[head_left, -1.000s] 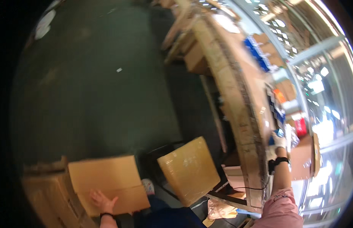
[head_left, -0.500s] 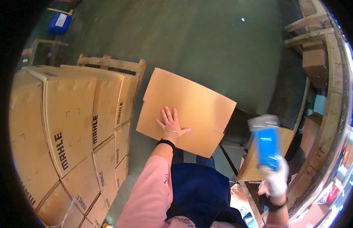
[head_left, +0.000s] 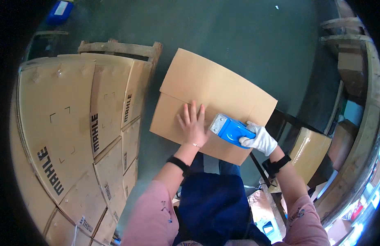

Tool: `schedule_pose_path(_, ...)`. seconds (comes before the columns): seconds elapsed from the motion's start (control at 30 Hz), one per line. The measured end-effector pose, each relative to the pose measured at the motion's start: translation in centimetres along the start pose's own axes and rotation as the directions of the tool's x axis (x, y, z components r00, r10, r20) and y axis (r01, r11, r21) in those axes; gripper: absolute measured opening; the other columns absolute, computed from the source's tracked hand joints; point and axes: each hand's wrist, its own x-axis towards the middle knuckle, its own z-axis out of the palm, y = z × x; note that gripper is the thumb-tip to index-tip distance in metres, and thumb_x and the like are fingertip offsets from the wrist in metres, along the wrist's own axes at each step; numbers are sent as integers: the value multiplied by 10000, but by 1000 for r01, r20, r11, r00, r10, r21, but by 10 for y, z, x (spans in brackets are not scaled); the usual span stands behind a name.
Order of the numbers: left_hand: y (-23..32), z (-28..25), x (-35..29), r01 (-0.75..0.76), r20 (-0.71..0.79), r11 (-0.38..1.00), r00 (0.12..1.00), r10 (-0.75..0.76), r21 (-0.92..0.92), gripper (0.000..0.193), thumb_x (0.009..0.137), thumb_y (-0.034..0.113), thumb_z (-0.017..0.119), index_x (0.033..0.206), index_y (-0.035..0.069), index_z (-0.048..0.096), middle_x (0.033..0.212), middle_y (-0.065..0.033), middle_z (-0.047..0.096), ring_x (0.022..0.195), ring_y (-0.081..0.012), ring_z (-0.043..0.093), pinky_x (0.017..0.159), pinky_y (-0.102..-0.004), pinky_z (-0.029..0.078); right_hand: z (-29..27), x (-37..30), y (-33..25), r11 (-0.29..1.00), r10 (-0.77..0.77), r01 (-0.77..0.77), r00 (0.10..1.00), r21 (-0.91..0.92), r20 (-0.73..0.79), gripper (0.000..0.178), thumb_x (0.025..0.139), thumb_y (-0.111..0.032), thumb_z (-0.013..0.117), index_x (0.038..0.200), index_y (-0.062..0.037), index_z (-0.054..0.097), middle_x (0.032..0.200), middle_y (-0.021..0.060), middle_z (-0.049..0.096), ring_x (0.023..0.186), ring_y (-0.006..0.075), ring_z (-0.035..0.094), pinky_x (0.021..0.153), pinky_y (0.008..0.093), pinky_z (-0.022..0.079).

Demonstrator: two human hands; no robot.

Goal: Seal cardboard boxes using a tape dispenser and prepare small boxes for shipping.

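A brown cardboard box point(head_left: 222, 88) sits in front of me, its top flaps folded down so that they meet along a seam. My bare left hand point(head_left: 194, 129) lies on the nearer flap with its fingers spread. In a white glove, my right hand point(head_left: 260, 139) grips a blue carton stapler point(head_left: 234, 132) with a metal head. That head is over the nearer part of the box top, just right of my left hand; whether it touches the cardboard I cannot tell.
Stacked cartons point(head_left: 71, 119) rise on my left, beside a wooden pallet frame point(head_left: 120, 49). To the right are a taped carton point(head_left: 308, 153) and a wooden rack point(head_left: 372, 98) with boxes. A blue jerrycan point(head_left: 59, 12) stands at the far left.
My right hand has brought the carton stapler from beyond the box's right side over its top. The flap seam now shows on the box, and my left hand still lies on it.
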Motion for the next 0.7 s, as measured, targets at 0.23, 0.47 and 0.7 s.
schedule_pose_path(0.23, 12, -4, 5, 667, 693, -436, 710, 124, -605, 338, 850, 312, 555, 1050, 41, 573, 925, -62, 610, 859, -175, 573, 795, -333, 443, -8, -4, 4, 999, -4, 6, 1000, -53, 23, 488, 593, -394, 776, 746, 1, 534, 602, 23, 451, 599, 85, 407, 520, 259, 378)
schedule_pose_path(0.47, 11, 1, 15, 506, 530, -265, 847, -26, -821, 249, 860, 251, 552, 965, 31, 606, 885, -25, 620, 790, -103, 577, 715, -255, 459, -6, -5, 0, 993, 21, -16, 999, -115, 41, 496, 593, -402, 776, 744, -1, 527, 603, 11, 431, 598, 82, 396, 517, 255, 370)
schedule_pose_path(0.7, 3, 1, 30, 708, 680, -172, 706, 196, -685, 203, 855, 160, 541, 1006, 31, 582, 932, -43, 612, 817, -131, 585, 734, -280, 476, -7, -5, 4, 995, -48, 51, 998, -81, 35, 487, 601, -399, 772, 709, 3, 517, 597, 23, 420, 601, 89, 388, 525, 258, 367)
